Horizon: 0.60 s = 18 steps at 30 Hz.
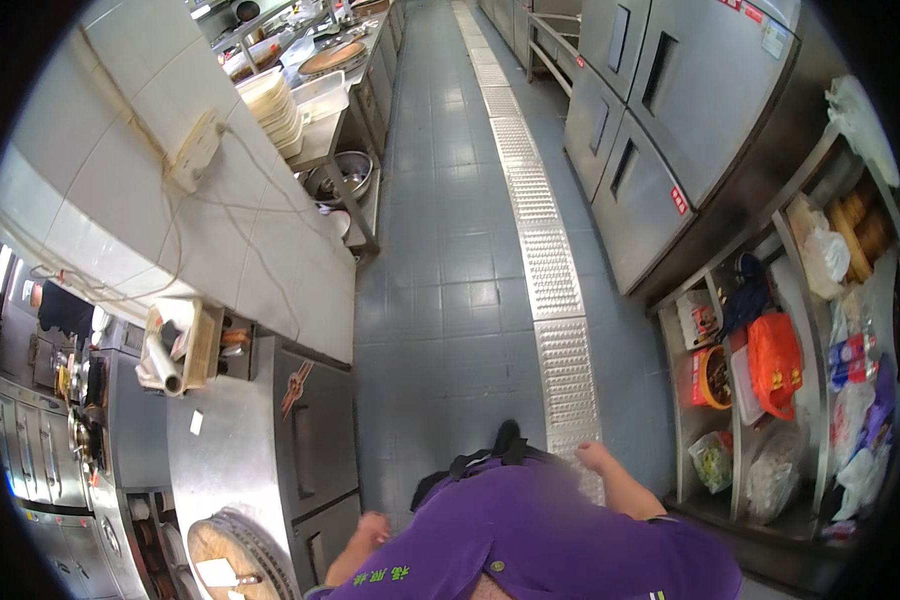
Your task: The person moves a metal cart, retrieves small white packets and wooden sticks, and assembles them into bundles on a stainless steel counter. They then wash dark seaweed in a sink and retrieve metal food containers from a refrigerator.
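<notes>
My left hand (372,527) hangs low beside my purple shirt (510,510), close to the steel cabinet. Its fingers look loosely curled, and I see nothing in them. My right hand (594,458) is held out in front of my right side above the metal drain grating (570,380); its fingers are curled in, also with nothing visible in them. Neither hand touches anything around it. Nearest on the left is a steel counter (225,450) bearing a round wooden chopping block (205,545), on which a cleaver (217,573) lies.
A grey tiled aisle (440,300) runs ahead. Left stand a white tiled pillar (240,250) and a steel worktable (320,135) with stacked trays. Right are a tall steel refrigerator (660,130) and low shelves holding an orange bag (773,365) and several plastic bags.
</notes>
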{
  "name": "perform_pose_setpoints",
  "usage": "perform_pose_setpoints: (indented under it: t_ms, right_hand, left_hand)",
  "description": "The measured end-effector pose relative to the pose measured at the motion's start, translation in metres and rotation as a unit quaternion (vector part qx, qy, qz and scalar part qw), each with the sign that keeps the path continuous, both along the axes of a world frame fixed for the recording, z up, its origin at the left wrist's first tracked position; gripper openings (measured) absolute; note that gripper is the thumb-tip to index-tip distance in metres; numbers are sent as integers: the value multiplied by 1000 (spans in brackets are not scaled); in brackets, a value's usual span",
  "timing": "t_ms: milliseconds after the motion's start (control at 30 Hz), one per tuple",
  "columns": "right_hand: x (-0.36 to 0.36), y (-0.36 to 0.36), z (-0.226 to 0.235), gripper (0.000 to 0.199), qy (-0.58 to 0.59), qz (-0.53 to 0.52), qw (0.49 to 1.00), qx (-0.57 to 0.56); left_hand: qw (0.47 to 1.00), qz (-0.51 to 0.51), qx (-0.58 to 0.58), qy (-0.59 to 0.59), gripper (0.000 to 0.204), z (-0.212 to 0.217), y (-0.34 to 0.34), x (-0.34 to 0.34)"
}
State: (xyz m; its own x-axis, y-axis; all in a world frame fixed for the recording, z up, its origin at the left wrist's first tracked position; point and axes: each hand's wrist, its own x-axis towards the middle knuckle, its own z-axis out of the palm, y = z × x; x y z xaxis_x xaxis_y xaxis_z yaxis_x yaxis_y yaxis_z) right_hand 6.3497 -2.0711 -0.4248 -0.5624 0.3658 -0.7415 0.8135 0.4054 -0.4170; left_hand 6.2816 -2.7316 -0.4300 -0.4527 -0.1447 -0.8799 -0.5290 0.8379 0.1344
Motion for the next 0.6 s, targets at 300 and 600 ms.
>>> perform_pose_setpoints:
  t_ms: [300,600]
  right_hand:
    - [-204,88,69,28,58,-165,981,-78]
    - [-410,121,91,35,46,160,986,22]
  left_hand:
    - [947,141,164,238,31,83,222,-260]
    - [973,-167,79,139,32,-21,241,-433]
